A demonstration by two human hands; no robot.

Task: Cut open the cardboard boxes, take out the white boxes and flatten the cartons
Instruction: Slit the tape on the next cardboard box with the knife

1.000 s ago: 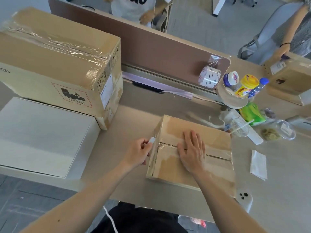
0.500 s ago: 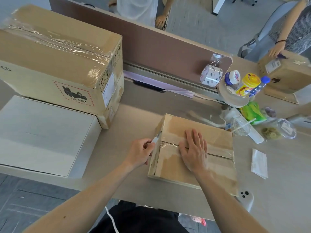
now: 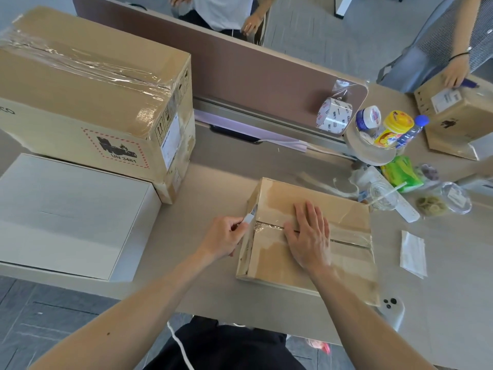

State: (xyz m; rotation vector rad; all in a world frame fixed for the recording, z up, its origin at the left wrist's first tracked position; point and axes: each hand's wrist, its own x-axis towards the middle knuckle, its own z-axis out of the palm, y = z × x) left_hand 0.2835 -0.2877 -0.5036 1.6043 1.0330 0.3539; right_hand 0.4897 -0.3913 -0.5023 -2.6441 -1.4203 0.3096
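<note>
A small taped cardboard box lies flat on the desk in front of me. My right hand presses flat on its top, fingers straight across the taped centre seam. My left hand grips a small white cutter whose blade tip sits at the box's left edge, at the end of the seam. A large taped carton with a UN 3481 label stands at the left. A white box lies in front of that carton.
A roll of printed tape, bottles in a bowl, a green packet, plastic cups and a folded white paper crowd the right side. Another person's hand rests on a cardboard box at far right. A white device lies at the desk's front edge.
The cutter in my left hand has slid slightly further up along the box's left edge. My right hand stays pressed on the lid.
</note>
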